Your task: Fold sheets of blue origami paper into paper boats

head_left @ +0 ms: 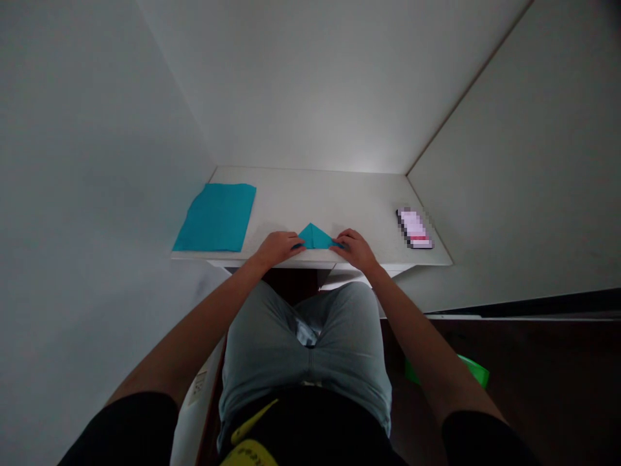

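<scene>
A small folded piece of turquoise paper (314, 237) lies at the front edge of the white desk, its peak pointing away from me. Around its left corner are the fingers of my left hand (282, 246), closed and pinching it. My right hand (358, 250) grips the opposite corner in the same way, fingertips bent over the paper. A crease runs down from the peak. Parts of both corners are hidden beneath my fingers. Left of my hands, a larger turquoise sheet (218, 218) lies flat; whether it is one layer or a stack I cannot tell.
A phone (414, 230) with a lit, pixelated screen rests on the right of the desk (320, 188). Walls rise at the back, left and right. My legs are under the front edge. On the dark floor at lower right is a bright green object (474, 370), partly behind my forearm.
</scene>
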### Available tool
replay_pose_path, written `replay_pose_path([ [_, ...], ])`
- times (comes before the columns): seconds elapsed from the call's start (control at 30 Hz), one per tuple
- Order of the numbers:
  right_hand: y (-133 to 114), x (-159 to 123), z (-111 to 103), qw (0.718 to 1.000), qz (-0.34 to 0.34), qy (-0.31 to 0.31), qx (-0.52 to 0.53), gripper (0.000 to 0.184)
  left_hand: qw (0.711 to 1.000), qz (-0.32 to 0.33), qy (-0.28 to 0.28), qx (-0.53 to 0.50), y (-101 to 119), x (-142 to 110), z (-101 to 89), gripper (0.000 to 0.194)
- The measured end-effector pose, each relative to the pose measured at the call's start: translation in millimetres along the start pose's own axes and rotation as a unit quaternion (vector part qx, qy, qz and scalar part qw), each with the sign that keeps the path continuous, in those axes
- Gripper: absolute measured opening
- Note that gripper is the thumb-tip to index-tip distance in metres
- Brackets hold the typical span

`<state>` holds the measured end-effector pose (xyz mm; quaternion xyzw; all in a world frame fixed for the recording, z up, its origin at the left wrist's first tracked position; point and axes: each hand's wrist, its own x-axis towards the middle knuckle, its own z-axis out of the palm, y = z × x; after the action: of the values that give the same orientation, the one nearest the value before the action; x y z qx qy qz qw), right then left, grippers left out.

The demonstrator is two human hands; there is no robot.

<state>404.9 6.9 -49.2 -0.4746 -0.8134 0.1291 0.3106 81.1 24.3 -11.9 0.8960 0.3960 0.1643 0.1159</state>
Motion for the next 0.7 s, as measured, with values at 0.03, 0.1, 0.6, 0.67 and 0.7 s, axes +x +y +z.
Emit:
replay_pose_path([
  [0.03,-0.7,-0.2,-0.1,1.000,-0.001,0.002,0.000,0.042,1.000,-0.002,0.002,0.001,-0.1,0.5,-0.7,0.028],
  [0.1,-2.2,-0.1,-0.8,1.000,0.001,0.001,0.001,0.043,1.000,-0.006,0.006,0.004,-0.9,-0.3,-1.8,0.029],
  [0.6,-7.7,6.6,-0.5,0.995,0.094,0.017,0.032,0.058,0.992,-0.050,0.110,0.045,27.1,7.4,15.9,0.016],
  [0.67,-9.4,7.9,0.8,0.992,0.119,0.018,0.035,0.059,0.989,-0.059,0.130,0.021,29.7,7.3,23.8,0.016],
  [0.7,-10.8,8.4,1.1,0.990,0.131,0.018,0.039,0.060,0.989,-0.061,0.132,0.007,30.6,7.6,27.9,0.016],
])
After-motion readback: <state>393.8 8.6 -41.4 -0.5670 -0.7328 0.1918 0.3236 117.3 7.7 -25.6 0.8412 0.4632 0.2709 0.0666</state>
